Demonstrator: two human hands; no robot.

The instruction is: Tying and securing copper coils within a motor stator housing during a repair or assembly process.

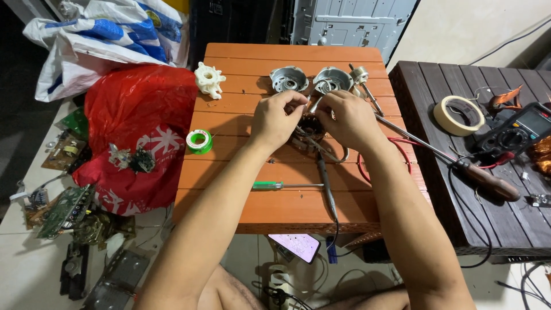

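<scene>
The orange slatted table (pixel 241 201) carries nearly everything, with a darker brown table (pixel 505 224) butted up on the right. On the floor to the left lies a red plastic bag (pixel 132 115), with a white and blue bag (pixel 103 40) behind it and loose circuit boards (pixel 60 209) in front.

Both forearms reach straight out across the orange table and meet just past its middle. The left hand (pixel 275 119) and the right hand (pixel 349 117) sit close together, knuckles up, with a small round motor part (pixel 311 127) lying between and just under them on the table top. It looks dark with wires trailing out toward the person. Each grip is closed, fingertips pinched around something thin and metallic just above that part; what exactly each pinch holds I cannot tell. The part is about equally near to both hands, slightly more under the right.

Just beyond the hands stand two grey metal housings (pixel 288 78), side by side. A long screwdriver with a brown handle (pixel 488 179) lies diagonally from the right hand onto the dark table. A green-handled screwdriver (pixel 267 185) lies crosswise nearer the person. A small green roll (pixel 199 140) sits left of the left wrist, well apart.
</scene>
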